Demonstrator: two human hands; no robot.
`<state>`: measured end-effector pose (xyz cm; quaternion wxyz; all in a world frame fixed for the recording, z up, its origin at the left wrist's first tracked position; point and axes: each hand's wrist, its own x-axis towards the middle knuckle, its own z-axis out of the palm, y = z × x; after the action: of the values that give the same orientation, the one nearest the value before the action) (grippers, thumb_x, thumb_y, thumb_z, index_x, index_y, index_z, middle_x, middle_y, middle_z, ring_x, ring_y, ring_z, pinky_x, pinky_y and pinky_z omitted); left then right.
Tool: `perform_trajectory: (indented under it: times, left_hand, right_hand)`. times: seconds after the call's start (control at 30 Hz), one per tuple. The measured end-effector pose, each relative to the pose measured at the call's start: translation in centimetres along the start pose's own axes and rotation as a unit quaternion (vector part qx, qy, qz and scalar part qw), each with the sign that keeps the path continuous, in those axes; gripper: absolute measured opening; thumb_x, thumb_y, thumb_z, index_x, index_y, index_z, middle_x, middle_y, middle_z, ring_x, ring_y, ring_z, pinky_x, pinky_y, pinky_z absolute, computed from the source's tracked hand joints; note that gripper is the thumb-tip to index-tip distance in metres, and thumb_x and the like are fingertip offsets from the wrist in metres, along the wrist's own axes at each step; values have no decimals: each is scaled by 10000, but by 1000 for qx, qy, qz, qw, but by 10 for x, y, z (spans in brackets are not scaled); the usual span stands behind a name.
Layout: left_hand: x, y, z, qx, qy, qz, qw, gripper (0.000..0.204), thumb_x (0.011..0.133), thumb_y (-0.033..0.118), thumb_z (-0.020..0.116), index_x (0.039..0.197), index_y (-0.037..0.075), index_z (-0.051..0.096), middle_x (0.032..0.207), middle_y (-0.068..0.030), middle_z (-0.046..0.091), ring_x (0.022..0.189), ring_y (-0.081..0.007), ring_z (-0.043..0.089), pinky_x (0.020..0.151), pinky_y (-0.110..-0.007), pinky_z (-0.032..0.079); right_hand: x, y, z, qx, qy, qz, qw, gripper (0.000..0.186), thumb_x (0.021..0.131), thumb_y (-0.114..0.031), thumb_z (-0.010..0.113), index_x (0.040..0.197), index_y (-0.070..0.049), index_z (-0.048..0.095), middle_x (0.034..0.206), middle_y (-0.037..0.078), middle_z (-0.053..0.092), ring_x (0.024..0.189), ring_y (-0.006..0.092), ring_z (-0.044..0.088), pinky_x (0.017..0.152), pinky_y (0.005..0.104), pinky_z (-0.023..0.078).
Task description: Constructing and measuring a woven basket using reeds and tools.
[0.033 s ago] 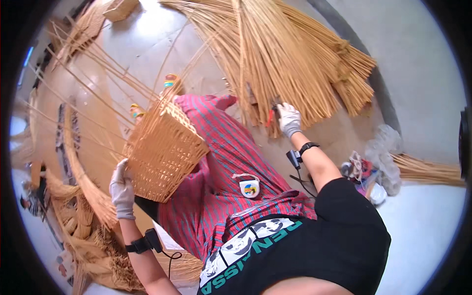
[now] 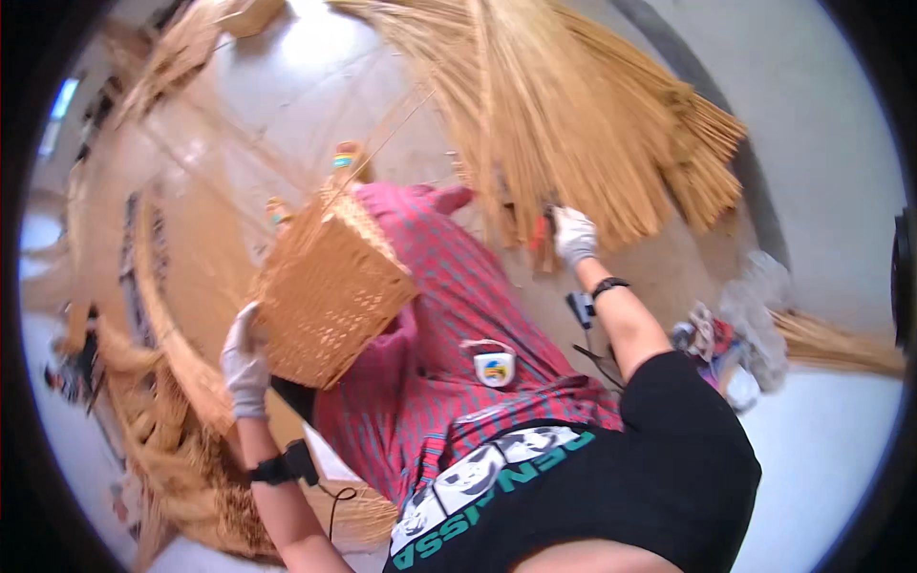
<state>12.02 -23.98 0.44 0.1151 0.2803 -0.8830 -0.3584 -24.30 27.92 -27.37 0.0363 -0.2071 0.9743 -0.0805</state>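
I hold a woven cane basket by its left side with my gloved left hand. The basket rests tilted over my lap on red checked cloth, long loose canes rising from its upper edge. My gloved right hand grips a red-handled cutting tool, blurred, lying against the lower ends of a large spread of cane strips. A small white case with a cord lies on my lap.
Coiled cane fibre lies at the left, with a person beyond it at the edge. A crumpled plastic bag and a cane bundle lie at the right. A woven piece sits at the back.
The whole view has shifted slightly and blurred, with the basket and both hands a little farther right in it. Both hands keep their hold.
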Motion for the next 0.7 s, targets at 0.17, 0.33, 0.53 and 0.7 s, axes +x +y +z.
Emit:
perform_trajectory:
  times: [0.17, 0.33, 0.53, 0.7]
  left_hand:
    - [-15, 60, 39, 288, 121, 84, 946, 437, 939, 82, 640, 1373, 131, 631, 1248, -148, 680, 1246, -319, 599, 1196, -477, 343]
    - [-48, 92, 66, 277, 315, 39, 907, 390, 933, 134, 703, 1321, 132, 664, 1270, -139, 634, 1258, -328, 560, 1169, -486, 363]
    - [-12, 127, 71, 324, 316, 134, 882, 338, 887, 83, 759, 1221, 111, 717, 1212, -142, 635, 1174, -322, 589, 1051, -447, 433]
    - [48, 147, 92, 312, 258, 147, 902, 438, 866, 303, 798, 1276, 186, 695, 1240, -77, 647, 1196, -305, 584, 1036, -452, 419]
  right_hand:
    - [2, 4, 32, -53, -74, 198, 976, 230, 976, -179, 504, 1091, -72, 671, 1082, 179, 712, 1012, 382, 714, 840, 506, 592]
    - [16, 47, 67, -151, -116, 188, 964, 205, 983, -193, 574, 1110, -107, 711, 1209, 126, 666, 1079, 314, 696, 898, 439, 582]
    - [6, 96, 38, 106, -130, 101, 981, 196, 907, -150, 677, 1089, -79, 698, 922, 173, 704, 823, 390, 690, 781, 445, 572]
    - [-39, 47, -8, 561, -142, 98, 810, 174, 1052, -138, 595, 1189, -56, 666, 1008, 30, 682, 892, 114, 658, 800, 293, 560]
